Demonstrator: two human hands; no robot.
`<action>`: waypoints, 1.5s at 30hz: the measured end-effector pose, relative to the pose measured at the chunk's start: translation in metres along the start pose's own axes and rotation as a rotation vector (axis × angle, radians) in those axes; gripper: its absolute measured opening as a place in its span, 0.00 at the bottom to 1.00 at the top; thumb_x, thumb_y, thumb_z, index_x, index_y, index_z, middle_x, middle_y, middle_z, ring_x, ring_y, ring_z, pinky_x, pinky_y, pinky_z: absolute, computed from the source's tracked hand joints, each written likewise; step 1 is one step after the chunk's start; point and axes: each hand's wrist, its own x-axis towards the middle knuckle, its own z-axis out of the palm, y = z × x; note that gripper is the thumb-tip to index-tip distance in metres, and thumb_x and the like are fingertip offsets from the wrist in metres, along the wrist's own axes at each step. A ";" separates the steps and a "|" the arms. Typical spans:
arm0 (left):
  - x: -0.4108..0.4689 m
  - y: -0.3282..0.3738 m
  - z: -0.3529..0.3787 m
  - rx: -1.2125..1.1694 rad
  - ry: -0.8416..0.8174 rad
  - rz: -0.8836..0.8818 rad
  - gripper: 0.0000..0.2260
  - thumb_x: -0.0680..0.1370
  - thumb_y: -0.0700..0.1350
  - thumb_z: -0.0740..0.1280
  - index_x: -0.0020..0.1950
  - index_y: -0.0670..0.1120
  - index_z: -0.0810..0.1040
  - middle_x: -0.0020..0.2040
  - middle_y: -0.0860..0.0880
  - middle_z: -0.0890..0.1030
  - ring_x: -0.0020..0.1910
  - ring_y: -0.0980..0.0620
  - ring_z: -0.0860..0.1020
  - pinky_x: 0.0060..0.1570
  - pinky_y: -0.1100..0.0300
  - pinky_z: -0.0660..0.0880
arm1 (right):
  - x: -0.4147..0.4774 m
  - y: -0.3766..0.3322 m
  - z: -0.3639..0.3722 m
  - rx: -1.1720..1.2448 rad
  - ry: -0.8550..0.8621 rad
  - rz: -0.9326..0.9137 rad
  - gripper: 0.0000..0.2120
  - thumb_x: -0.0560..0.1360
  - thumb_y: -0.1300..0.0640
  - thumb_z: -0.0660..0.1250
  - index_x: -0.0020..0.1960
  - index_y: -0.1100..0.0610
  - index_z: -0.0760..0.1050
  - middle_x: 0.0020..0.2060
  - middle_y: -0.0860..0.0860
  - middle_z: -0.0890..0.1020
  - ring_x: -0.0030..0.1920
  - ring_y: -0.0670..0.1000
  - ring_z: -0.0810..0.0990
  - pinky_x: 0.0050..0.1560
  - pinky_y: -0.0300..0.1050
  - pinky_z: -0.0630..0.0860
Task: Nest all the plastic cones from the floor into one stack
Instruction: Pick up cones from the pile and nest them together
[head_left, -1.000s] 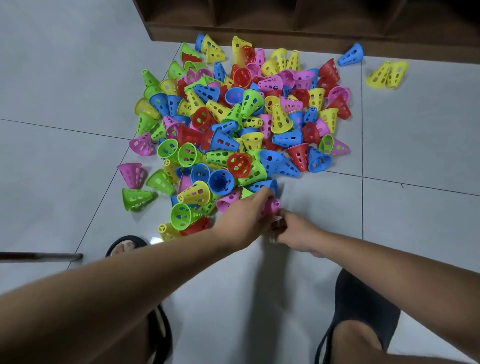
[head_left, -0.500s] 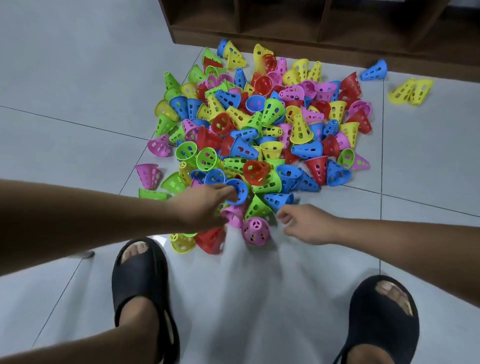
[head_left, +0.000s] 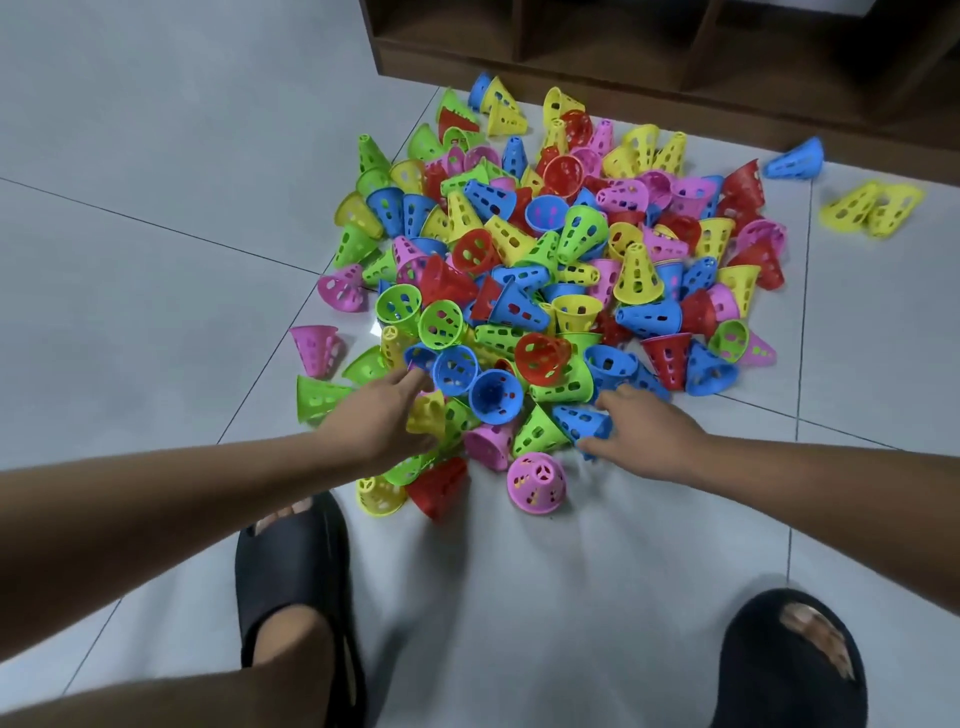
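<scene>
Cone pile on the floor, both hands at its 6 o'clock edge.
The left hand, fingers straight and empty, reaches toward 1 o'clock; the right hand curls round a side-lying blue cone, tip toward 10 o'clock.

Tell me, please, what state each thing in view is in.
cone pile: loose, jumbled.
pink cone: standing, narrow end up.
blue cone: on its side, pinched by right hand.
left hand: over the pile's edge, grip unclear.
yellow pair: lying apart from the pile.
</scene>
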 end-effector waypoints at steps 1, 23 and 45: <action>-0.001 -0.001 0.004 0.000 -0.010 -0.020 0.31 0.74 0.56 0.79 0.72 0.52 0.70 0.69 0.49 0.77 0.57 0.44 0.81 0.51 0.48 0.81 | 0.002 0.001 0.007 0.015 -0.004 0.017 0.31 0.75 0.32 0.70 0.66 0.54 0.74 0.60 0.53 0.77 0.61 0.56 0.78 0.56 0.54 0.79; 0.012 -0.016 0.025 -0.124 -0.133 -0.111 0.27 0.76 0.57 0.79 0.70 0.52 0.73 0.61 0.49 0.85 0.50 0.49 0.84 0.50 0.51 0.83 | -0.068 -0.052 -0.015 0.887 0.120 -0.052 0.17 0.74 0.47 0.79 0.57 0.45 0.75 0.49 0.45 0.83 0.50 0.47 0.83 0.52 0.50 0.81; 0.000 0.042 0.001 -0.164 -0.043 0.263 0.28 0.72 0.62 0.76 0.69 0.58 0.76 0.57 0.51 0.78 0.47 0.49 0.80 0.46 0.54 0.79 | -0.064 -0.042 0.034 0.749 -0.244 0.009 0.25 0.73 0.55 0.77 0.67 0.42 0.74 0.54 0.47 0.85 0.52 0.42 0.85 0.61 0.49 0.82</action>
